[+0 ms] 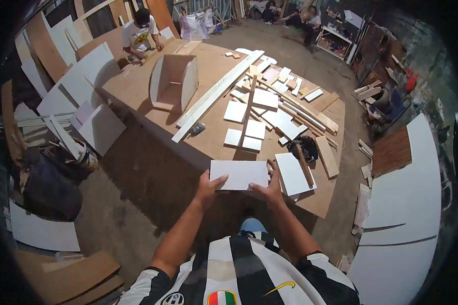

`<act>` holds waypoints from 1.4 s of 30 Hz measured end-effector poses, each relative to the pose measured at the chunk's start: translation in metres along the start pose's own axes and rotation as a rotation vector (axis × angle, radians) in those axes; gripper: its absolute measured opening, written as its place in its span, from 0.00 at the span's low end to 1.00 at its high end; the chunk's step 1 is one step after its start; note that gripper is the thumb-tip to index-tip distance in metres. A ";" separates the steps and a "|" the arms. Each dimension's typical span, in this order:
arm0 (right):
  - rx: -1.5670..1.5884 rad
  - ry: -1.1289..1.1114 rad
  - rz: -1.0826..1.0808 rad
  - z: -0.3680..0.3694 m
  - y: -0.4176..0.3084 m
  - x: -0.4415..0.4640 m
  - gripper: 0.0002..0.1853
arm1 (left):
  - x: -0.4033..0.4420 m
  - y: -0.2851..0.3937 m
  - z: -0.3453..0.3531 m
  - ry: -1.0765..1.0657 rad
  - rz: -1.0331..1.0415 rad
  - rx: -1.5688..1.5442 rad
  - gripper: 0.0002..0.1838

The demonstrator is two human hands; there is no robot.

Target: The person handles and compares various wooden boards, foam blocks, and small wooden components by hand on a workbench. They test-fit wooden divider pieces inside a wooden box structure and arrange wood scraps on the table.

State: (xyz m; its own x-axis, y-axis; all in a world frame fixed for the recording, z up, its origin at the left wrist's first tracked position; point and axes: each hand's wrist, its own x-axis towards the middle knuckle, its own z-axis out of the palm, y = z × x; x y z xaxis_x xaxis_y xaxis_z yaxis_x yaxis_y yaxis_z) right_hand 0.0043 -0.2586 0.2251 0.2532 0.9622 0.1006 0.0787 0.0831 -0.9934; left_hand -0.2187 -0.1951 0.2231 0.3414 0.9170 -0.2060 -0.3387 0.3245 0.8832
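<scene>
A white rectangular board (239, 174) is held level between my two hands, in front of the near edge of the wooden table (208, 61). My left hand (208, 186) grips its left end, with the thumb on top. At the right end, my right hand (270, 186) holds it the same way, fingers partly hidden. Just right of the held board, a larger white panel (291, 173) lies on the table with a hammer (304, 165) across it. A black plastic bag (308, 149) rests behind that panel.
Several white pieces (235, 111) and wood strips cover the table's right half. A long plank (219, 94) and an open wooden box (174, 84) lie farther left. A person (140, 35) works at the far left edge. White sheets (402, 193) stand at right.
</scene>
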 end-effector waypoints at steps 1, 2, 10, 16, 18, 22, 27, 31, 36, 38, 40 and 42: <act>-0.279 -0.005 -0.252 -0.001 -0.005 0.010 0.59 | 0.014 0.002 0.001 -0.005 0.006 0.000 0.23; -0.438 -0.033 -0.249 -0.013 -0.015 0.011 0.58 | 0.031 0.002 0.000 -0.016 0.027 0.014 0.23; -1.066 -0.070 -0.526 -0.042 -0.075 0.118 0.51 | 0.101 0.105 0.064 -0.073 0.043 0.196 0.22; -0.851 -0.077 -0.576 -0.056 -0.112 0.209 0.45 | 0.185 0.142 0.084 -0.235 0.098 0.029 0.26; -0.841 -0.061 -0.588 -0.061 -0.113 0.240 0.46 | 0.204 0.152 0.092 -0.331 0.169 -0.076 0.29; -0.808 -0.078 -0.574 -0.063 -0.117 0.290 0.45 | 0.257 0.130 0.093 -0.252 0.316 -0.116 0.26; -0.851 -0.125 -0.535 -0.056 -0.106 0.324 0.44 | 0.285 0.106 0.100 -0.109 0.237 -0.207 0.19; -0.865 -0.123 -0.494 -0.053 -0.100 0.331 0.44 | 0.300 0.100 0.105 -0.042 0.188 -0.285 0.18; -0.865 -0.111 -0.416 -0.051 -0.097 0.325 0.43 | 0.306 0.098 0.098 -0.026 0.101 -0.276 0.12; -0.873 -0.104 -0.418 -0.050 -0.099 0.324 0.44 | 0.303 0.101 0.101 -0.027 0.110 -0.285 0.12; -0.914 -0.109 -0.421 -0.048 -0.099 0.324 0.44 | 0.304 0.102 0.100 -0.028 0.123 -0.290 0.12; -0.943 -0.122 -0.385 -0.047 -0.105 0.324 0.44 | 0.306 0.102 0.098 -0.045 0.090 -0.308 0.12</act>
State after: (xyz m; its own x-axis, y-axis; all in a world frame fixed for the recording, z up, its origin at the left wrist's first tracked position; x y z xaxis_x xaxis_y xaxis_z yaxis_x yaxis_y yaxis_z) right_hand 0.1235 0.0321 0.3648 -0.0448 0.9376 0.3449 0.8730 0.2046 -0.4427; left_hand -0.0625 0.0956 0.2911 0.3343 0.9362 -0.1081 -0.6160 0.3039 0.7268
